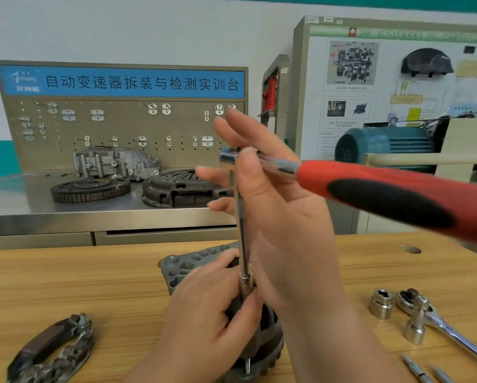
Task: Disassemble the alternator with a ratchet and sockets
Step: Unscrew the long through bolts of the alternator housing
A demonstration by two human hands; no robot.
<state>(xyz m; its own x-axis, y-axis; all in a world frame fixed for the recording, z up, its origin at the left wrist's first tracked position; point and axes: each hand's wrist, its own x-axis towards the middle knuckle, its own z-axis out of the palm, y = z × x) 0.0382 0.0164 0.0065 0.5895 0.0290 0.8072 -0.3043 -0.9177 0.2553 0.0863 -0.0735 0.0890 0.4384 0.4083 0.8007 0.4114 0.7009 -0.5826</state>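
Observation:
The alternator (180,268) stands on the wooden table, its grey housing showing behind my hands and its dark body lower down. A chrome extension bar (242,233) rises upright from a socket (245,284) set on the alternator. My left hand (204,308) pinches that socket between thumb and fingers. On top of the bar sits the ratchet (383,194), whose red and black handle juts right, toward the camera. My right hand (281,211) is raised with straight fingers, and its thumb presses the ratchet head against them.
A removed curved alternator part (52,352) lies at front left. At right lie two loose sockets (380,304), a second chrome ratchet (452,334) and bits (416,370). Behind stands a steel bench (66,217) with a flywheel (91,189), a clutch cover (182,190) and a pegboard.

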